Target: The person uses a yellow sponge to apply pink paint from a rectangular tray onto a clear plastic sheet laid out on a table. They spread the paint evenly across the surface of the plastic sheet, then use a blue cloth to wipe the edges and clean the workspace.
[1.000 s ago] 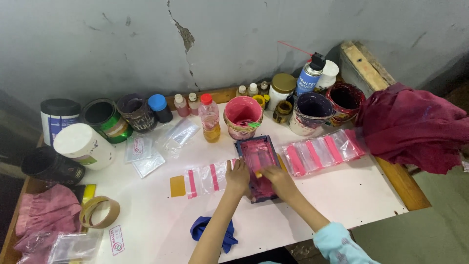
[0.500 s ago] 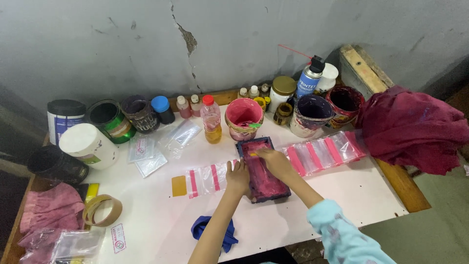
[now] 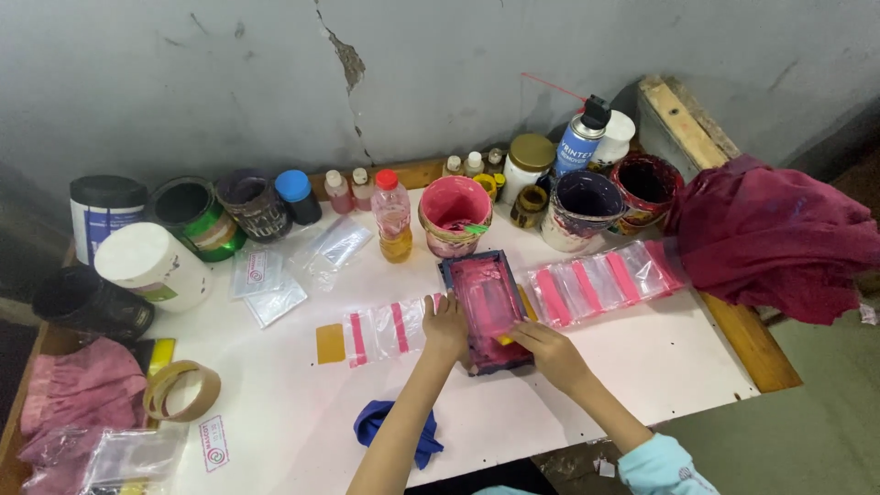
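A small dark-framed printing screen (image 3: 486, 307) smeared with pink ink lies flat on the white table (image 3: 660, 367). My left hand (image 3: 445, 325) rests on its left edge, pressing it down. My right hand (image 3: 548, 353) is at the frame's near right corner, gripping a yellow squeegee (image 3: 506, 339), of which only a small piece shows. Clear plastic bags with pink printed bars lie on both sides of the screen: one group on its left (image 3: 385, 330), a row on its right (image 3: 600, 280). A pink ink pot (image 3: 456, 214) stands just behind the screen.
Paint cans, jars and small bottles line the wall. A spray can (image 3: 578, 145) stands at the back right, and a crimson cloth (image 3: 770, 240) lies to its right. A tape roll (image 3: 181, 390) and pink cloth (image 3: 73, 390) lie at left, a blue rag (image 3: 390, 429) near the front edge.
My right hand went up along the screen, then came back down to its near right corner. The left hand stayed on the frame's left edge.
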